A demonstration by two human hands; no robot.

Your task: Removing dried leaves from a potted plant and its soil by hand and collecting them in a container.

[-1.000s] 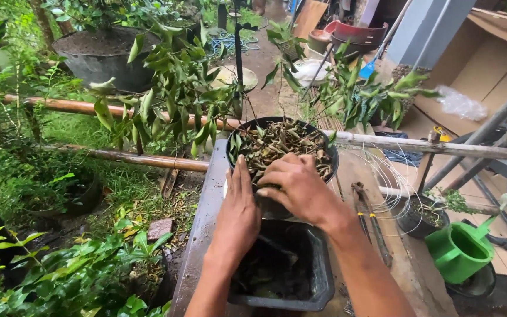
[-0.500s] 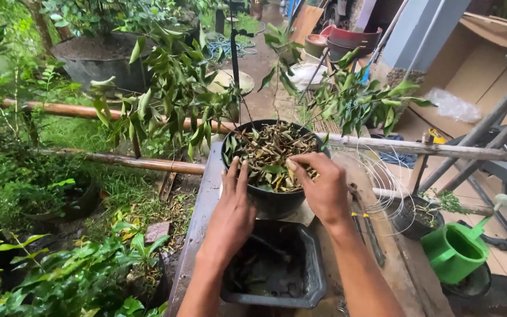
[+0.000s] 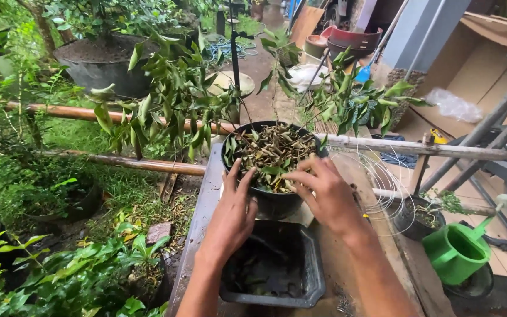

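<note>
Between both hands sits a round black plastic pot heaped with dry brown leaves. Left hand lies spread against its rim; right hand hovers, fingers loosely splayed, over the leaves, apparently clearing them. Nearer, a dark rectangular tray rests on the wet surface; its contents are unclear.

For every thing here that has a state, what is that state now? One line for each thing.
Round black pot: upright, filled with dry and green leaves.
Rectangular dark tray: upright, nearly empty, some debris inside.
Left hand: open, against the pot's side.
Right hand: fingers spread, at the pot's rim.
Green watering can: upright.
</note>
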